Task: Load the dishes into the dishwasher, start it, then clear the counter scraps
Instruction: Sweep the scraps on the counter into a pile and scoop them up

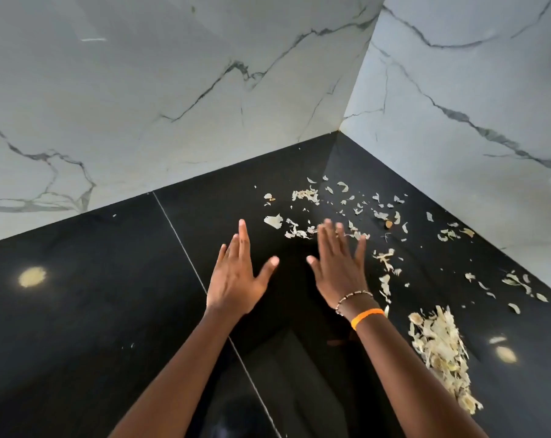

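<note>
Pale, papery peel scraps lie scattered over the glossy black counter toward the corner. A dense heap of scraps sits at the right front, and a looser spread of scraps lies farther back. My left hand is flat with fingers straight and spread, holding nothing, left of the scraps. Beside it, my right hand is also flat and spread, its blurred fingertips over the nearest scraps. The right wrist wears a bead bracelet and an orange band.
White marble-look walls meet in a corner behind the counter and close it off at the back and right. A thin seam runs diagonally across the counter. A small brown bit lies among the far scraps.
</note>
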### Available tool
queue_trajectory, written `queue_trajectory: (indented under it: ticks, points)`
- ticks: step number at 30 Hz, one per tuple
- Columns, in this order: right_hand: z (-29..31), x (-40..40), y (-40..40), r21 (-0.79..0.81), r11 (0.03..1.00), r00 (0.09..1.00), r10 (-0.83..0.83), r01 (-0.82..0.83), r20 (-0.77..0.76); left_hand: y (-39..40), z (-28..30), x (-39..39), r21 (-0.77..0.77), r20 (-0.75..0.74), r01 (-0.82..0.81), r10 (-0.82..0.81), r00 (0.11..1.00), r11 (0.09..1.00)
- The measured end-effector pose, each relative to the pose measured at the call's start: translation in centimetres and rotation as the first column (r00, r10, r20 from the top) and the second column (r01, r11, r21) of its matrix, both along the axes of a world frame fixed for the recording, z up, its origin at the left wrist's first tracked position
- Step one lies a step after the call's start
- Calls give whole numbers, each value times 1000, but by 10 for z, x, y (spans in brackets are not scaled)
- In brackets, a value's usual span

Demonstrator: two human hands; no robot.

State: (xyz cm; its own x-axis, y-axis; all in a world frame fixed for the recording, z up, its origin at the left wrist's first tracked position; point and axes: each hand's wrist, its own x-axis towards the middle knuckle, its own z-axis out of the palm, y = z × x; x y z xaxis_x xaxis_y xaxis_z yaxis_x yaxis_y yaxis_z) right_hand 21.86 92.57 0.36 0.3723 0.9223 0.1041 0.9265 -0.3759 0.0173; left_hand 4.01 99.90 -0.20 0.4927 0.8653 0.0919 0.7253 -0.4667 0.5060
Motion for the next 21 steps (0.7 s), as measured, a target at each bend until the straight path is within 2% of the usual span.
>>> queue_trajectory:
  ticks: [3, 6, 8, 11, 15, 21]
  points:
    - [-2, -23, 47, 9, 976, 976, 217, -218, 23, 34, 7, 16, -135, 284, -139, 173, 943, 981]
    - [-11, -36, 98, -81, 931, 930, 360, -355, 74, 51, 6, 26, -145, 346, -168, 209, 915, 975]
    - [-18, -34, 129, -149, 921, 917, 380, -361, 121, 54, -2, 27, -104, 328, -175, 200, 923, 979]
    - [-23, -16, 164, -113, 957, 952, 279, -266, 129, 59, -7, 31, 3, 213, -148, 144, 966, 989]
    - [-19, 5, 170, -84, 991, 989, 114, -107, 94, 61, -9, 34, 53, 80, -109, 104, 991, 993]
    - [-21, 28, 67, -28, 972, 972, -234, 233, -31, 61, -11, 34, 59, 18, -113, 112, 994, 992]
